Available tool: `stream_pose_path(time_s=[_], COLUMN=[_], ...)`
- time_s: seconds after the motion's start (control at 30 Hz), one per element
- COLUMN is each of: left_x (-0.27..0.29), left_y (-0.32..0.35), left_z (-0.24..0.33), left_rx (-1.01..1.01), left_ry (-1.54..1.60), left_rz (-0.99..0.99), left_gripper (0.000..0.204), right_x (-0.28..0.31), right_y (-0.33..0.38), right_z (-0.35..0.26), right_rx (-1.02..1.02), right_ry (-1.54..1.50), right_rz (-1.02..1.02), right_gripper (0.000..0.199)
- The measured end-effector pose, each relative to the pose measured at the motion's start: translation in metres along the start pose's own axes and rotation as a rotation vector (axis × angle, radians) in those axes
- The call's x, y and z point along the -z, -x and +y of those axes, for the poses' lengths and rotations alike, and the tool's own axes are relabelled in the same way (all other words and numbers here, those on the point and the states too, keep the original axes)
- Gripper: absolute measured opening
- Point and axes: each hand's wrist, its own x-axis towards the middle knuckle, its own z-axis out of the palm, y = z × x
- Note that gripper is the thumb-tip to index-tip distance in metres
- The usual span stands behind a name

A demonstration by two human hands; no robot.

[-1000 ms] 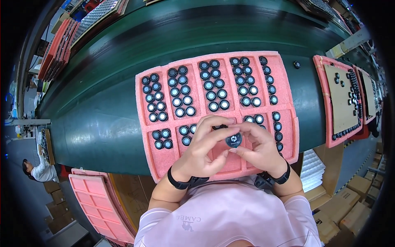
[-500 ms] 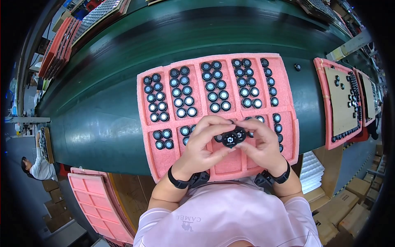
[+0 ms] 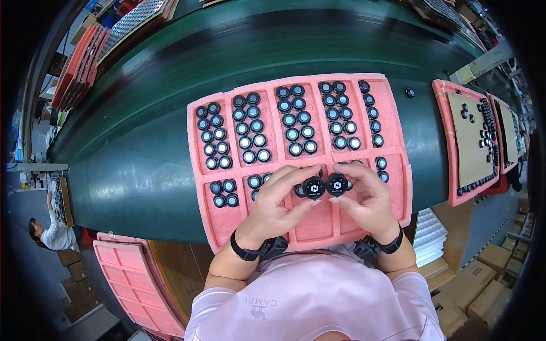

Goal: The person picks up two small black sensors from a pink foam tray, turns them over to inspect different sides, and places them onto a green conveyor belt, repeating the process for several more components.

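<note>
Above the near half of a pink foam tray [image 3: 267,170], my two hands hold a pair of small round black pieces, faces up. Thumb and fingers of my left hand [image 3: 277,200] pinch one black disc-shaped piece [image 3: 314,188] by its edge. My right hand [image 3: 365,199] grips a matching black disc-shaped piece [image 3: 337,184] the same way. Each face carries a white mark. The two pieces sit side by side with a narrow gap at most. In the tray's pockets, similar round pieces [image 3: 289,119] with pale centres stand in rows; my hands hide some of those nearest me.
The tray lies on a green conveyor belt [image 3: 136,153]. One loose black piece [image 3: 410,92] is beyond its right side. Further right stands another pink tray [image 3: 447,136] with a brown board and several pieces. Stacked pink trays [image 3: 128,278] are at lower left; a person [image 3: 54,234] is farther left.
The two black pieces, overlapping before, are now apart side by side with their faces turned up. My hands have drawn slightly away from each other.
</note>
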Motion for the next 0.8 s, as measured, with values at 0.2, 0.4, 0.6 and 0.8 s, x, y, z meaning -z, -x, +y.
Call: stream_pose_path(time_s=[0.2,0.4,0.6,0.8], left_x=[0.001,-0.003,-0.004,-0.011], left_y=[-0.002,0.0,0.0,0.005], left_z=[0.003,-0.001,-0.007,-0.01], left_rx=[0.008,-0.001,0.01,0.139], left_ry=[0.032,-0.006,0.088,0.391], left_rz=[0.008,0.025,0.017,0.073], left_gripper=[0.047,0.037,0.029,0.025], right_x=[0.002,0.002,-0.009,-0.008], right_y=[0.0,0.0,-0.005,-0.004], right_z=[0.001,0.009,0.003,0.001], right_rx=[0.053,0.029,0.0,0.104], right_ry=[0.012,-0.075,-0.269,-0.079], right_rz=[-0.028,-0.021,0.042,0.067], right_gripper=[0.052,0.034,0.024,0.024])
